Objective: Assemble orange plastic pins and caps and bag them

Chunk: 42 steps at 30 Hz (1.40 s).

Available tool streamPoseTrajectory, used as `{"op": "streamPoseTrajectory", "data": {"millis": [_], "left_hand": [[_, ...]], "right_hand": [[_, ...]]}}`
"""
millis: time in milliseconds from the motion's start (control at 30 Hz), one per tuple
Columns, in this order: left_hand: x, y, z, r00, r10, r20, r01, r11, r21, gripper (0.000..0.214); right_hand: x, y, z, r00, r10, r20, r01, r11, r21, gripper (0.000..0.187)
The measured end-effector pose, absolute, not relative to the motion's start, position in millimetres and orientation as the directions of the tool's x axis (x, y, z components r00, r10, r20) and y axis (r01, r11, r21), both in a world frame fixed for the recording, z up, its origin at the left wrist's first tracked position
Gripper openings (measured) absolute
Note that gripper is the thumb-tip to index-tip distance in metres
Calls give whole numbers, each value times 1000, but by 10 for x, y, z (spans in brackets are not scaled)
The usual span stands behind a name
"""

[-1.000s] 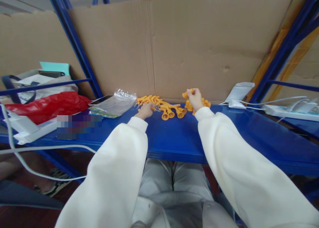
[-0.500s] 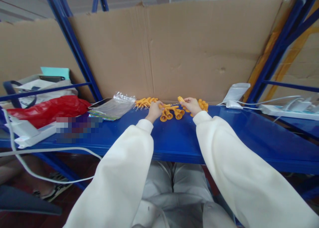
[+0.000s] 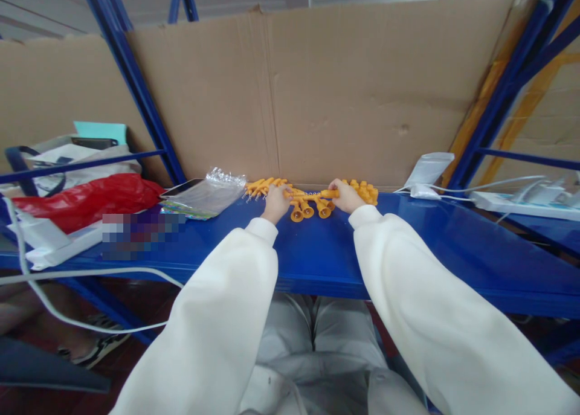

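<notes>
My left hand [image 3: 276, 203] is closed at the left end of the orange funnel-shaped pieces [image 3: 308, 211], pinching what looks like an orange-handled corkscrew [image 3: 294, 193]; a metal spiral shows to its right. My right hand [image 3: 347, 196] grips a short orange tube-like piece [image 3: 329, 194], its end pointing left toward that spiral. The funnel pieces lie between both hands, wide mouths toward me. Beyond my left hand rests a row of orange-handled corkscrews [image 3: 259, 187] with metal spirals. Behind my right hand sits a cluster of orange pieces [image 3: 367, 191].
All this is on a blue metal shelf [image 3: 317, 261], with a cardboard panel [image 3: 353, 95] behind. Clear plastic bags [image 3: 206, 196], a red bag [image 3: 99, 200] and a white power strip [image 3: 67, 246] lie left. A white pouch [image 3: 428, 173] and another power strip [image 3: 521, 203] are right.
My right hand has moved slightly left and lowered the orange tube-like piece, turning it level toward the left hand. My left hand has shifted slightly left.
</notes>
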State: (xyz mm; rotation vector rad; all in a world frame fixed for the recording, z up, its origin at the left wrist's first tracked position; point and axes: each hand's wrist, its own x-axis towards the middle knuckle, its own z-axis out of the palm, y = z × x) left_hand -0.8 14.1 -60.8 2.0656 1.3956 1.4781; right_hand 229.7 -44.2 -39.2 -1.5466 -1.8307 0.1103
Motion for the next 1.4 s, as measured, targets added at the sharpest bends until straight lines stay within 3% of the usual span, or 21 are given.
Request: {"op": "streamPoseTrajectory", "data": {"millis": [433,633,867,967,1100,1267,1400], "left_hand": [[17,55,-528,69,777,626,630,-520,576,18],[59,-30,-476,157,766,623,674,-544,500,15],[52,-92,-435,219,810,543,690,-523,501,12],[47,-104,-432,225,800,556,689,-534,490,12],[21,-99,-432,213,793,570,678,-540,498,11],[-21,-63,-464,218,792,570,596,-571,565,14],[-16,-46,-490,205,843,498,535,-523,664,17]], "right_hand": [[2313,-364,-452,-28,837,546,687,413,-598,34],[2226,-347,-432,-207,751,627,679,572,-460,30],[2234,-347,-430,-234,730,641,691,590,-419,36],[2243,-347,-430,-174,749,640,656,573,-492,40],[2265,-357,-426,-25,833,553,474,497,-727,50],[2253,-449,-355,51,888,457,226,436,-871,31],[2213,-530,-287,92,931,353,206,329,-922,27]]}}
